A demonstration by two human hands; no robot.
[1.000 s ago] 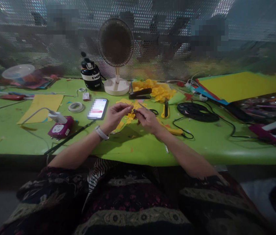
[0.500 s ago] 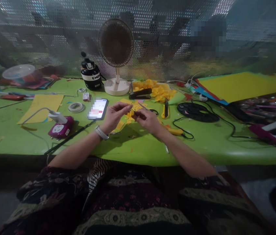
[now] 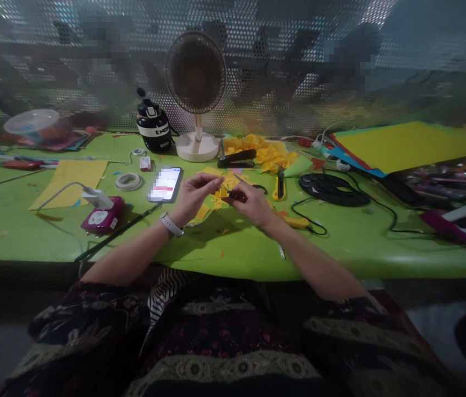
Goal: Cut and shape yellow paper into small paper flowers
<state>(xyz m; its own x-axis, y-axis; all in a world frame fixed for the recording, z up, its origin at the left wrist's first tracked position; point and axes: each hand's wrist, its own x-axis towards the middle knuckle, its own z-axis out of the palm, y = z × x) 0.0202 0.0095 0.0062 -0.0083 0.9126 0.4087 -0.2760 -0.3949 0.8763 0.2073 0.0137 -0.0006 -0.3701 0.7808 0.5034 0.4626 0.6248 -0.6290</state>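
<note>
My left hand (image 3: 193, 197), with a pale watch band at the wrist, is closed in a pinch over the middle of the table. Facing it, my right hand (image 3: 254, 205) is also closed, its fingertips close to the left ones. A small, thin dark piece (image 3: 227, 191) shows between the fingertips, too small to name. Beneath and behind the hands lie yellow paper scraps (image 3: 219, 199). Just behind the right hand is a black loop (image 3: 261, 188), apparently a scissor handle. A yellow cutter (image 3: 279, 186) lies to its right.
At the back stand a fan (image 3: 197, 144) and a black bottle (image 3: 154, 132). A stapler (image 3: 236, 159) lies before yellow paper flowers (image 3: 272, 154). On the left are a phone (image 3: 165, 184), tape roll (image 3: 128, 181) and purple adapter (image 3: 102, 218); a corded yellow tool (image 3: 296, 222) lies right.
Both hands stay in nearly the same place. The right fingers have shifted very slightly around the small dark piece.
</note>
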